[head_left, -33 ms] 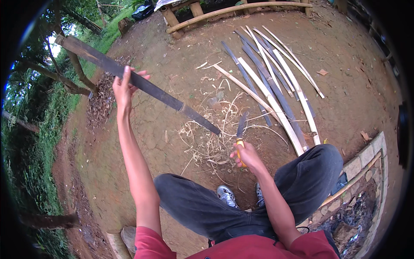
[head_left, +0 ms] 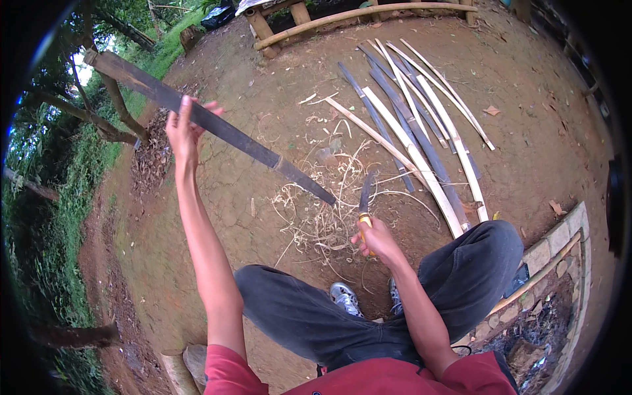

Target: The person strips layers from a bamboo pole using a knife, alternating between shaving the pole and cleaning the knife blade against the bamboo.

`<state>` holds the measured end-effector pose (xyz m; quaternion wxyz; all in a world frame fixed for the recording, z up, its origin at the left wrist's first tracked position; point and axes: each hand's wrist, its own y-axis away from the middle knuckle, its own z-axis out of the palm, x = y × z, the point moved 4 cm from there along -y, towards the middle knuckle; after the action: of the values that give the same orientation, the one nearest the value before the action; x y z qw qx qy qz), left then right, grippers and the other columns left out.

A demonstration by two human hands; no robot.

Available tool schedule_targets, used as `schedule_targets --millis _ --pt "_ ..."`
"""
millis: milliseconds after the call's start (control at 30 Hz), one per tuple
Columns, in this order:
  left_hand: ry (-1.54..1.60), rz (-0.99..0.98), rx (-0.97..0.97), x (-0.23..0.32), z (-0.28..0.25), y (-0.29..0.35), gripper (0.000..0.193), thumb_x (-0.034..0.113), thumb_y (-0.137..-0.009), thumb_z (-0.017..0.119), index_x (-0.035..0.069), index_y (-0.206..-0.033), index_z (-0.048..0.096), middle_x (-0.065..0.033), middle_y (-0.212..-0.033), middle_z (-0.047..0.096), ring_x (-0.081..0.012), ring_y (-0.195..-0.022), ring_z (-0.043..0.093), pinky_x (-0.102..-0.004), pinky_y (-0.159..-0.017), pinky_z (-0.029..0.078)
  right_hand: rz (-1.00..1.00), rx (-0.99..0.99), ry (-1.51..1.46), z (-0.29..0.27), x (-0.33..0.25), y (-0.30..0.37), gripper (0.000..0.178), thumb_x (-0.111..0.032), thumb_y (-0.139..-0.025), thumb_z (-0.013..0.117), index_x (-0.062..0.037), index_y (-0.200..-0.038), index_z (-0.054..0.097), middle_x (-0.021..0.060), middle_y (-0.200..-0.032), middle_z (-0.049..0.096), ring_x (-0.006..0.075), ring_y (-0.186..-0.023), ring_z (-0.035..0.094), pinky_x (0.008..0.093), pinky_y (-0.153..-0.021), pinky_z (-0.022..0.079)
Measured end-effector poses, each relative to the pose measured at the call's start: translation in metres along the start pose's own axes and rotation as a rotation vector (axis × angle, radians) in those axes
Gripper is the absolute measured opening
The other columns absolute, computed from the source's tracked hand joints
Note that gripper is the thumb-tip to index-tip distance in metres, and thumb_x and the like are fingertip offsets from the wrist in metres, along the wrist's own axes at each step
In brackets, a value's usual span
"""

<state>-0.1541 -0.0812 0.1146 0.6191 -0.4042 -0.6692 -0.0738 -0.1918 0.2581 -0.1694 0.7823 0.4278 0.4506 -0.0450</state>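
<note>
My left hand (head_left: pixel 187 135) holds a long dark bamboo strip (head_left: pixel 247 145), its thumb across the near face and its fingers behind, partly stretched out. The strip slants from the upper left down toward the middle, with a pale node ring near its lower end. In my right hand (head_left: pixel 376 238) is a knife (head_left: pixel 365 195) with a yellow handle, fingers wrapped round it and the dark blade pointing away from me. The blade is apart from the strip. Curly pale shavings (head_left: pixel 322 224) lie on the ground beneath the strip's lower end.
Several dark and pale bamboo strips (head_left: pixel 421 148) lie on the bare soil at the right. A low bamboo structure (head_left: pixel 365 13) stands at the far side. Near right is a brick-edged pit (head_left: pixel 540 253) with a bamboo pole along it. Plants and trunks (head_left: pixel 72 250) line the left.
My left hand has shifted slightly up and left along the strip. The knife blade has turned a little to the left; the strip has barely moved.
</note>
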Motion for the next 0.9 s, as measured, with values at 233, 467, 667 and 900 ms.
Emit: schedule_targets --millis 233,467,667,900 --pt "0.27 0.311 0.074 0.039 0.031 -0.009 0.041 0.039 -0.098 0.046 0.001 -0.082 0.051 -0.011 -0.055 0.055 -0.0171 -0.042 0.053 -0.03 -0.041 0.046 -0.442 0.139 0.449 0.034 -0.051 -0.004 0.031 -0.016 -0.094 0.048 0.005 -0.117 0.045 0.0178 -0.081 0.063 0.0213 -0.07 0.067 0.035 -0.058 0.051" --pt "0.363 0.418 0.207 0.044 0.064 0.005 0.05 0.044 -0.096 0.047 0.001 -0.071 0.047 -0.0061 -0.044 0.044 -0.0114 -0.033 0.042 -0.0259 -0.032 0.034 -0.671 0.076 0.694 0.092 -0.149 0.04 0.025 -0.01 -0.093 0.046 0.0081 -0.111 0.044 0.024 -0.07 0.061 0.0368 -0.063 0.064 0.0461 -0.056 0.047" --pt "0.391 0.437 0.198 0.047 0.065 0.011 0.053 0.044 -0.095 0.05 0.0 -0.067 0.047 -0.0056 -0.044 0.043 -0.0112 -0.033 0.044 -0.0253 -0.03 0.033 -0.737 0.079 0.791 0.107 -0.171 0.054 0.021 -0.007 -0.092 0.046 0.0073 -0.107 0.04 0.0243 -0.063 0.059 0.0399 -0.06 0.062 0.0481 -0.054 0.044" --pt "0.42 0.431 0.212 0.047 0.067 0.013 0.052 0.041 -0.094 0.054 -0.002 -0.065 0.049 -0.0056 -0.043 0.044 -0.0112 -0.032 0.044 -0.0257 -0.03 0.033 -0.677 0.071 0.786 0.112 -0.147 0.014 0.019 -0.004 -0.091 0.047 0.0055 -0.104 0.037 0.0248 -0.061 0.058 0.0413 -0.061 0.062 0.0489 -0.051 0.044"
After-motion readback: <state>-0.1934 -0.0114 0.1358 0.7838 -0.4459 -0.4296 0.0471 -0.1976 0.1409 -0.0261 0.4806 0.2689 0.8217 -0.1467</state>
